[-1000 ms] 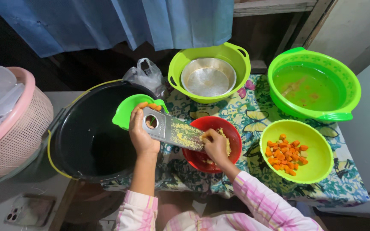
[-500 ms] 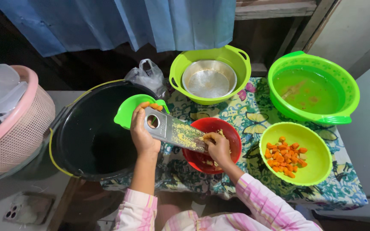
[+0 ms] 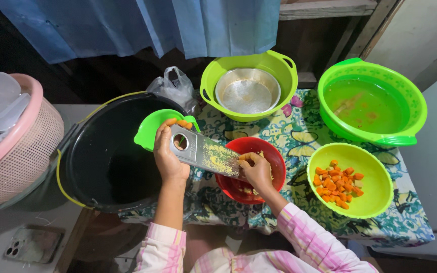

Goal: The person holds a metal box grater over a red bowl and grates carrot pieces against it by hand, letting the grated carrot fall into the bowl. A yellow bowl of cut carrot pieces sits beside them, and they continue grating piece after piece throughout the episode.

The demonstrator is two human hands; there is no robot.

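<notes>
Left hand (image 3: 169, 157) grips the metal grater (image 3: 206, 154) at its upper end — fingers closed around it. Right hand (image 3: 255, 169) pinches a small yellow piece against the grater, above the red bowl (image 3: 274, 157).

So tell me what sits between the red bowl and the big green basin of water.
In the head view, only bare patterned tablecloth lies between the red bowl and the basin; nothing stands there.

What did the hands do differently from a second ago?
The right hand slid a little up the metal grater, from low over the red bowl to the grater's lower end, pressing a small piece on it. Nothing was picked up or let go. The left hand holds the grater's top end as before, tilted over the red bowl. The bowl of orange pieces and other bowls stayed put.
</notes>
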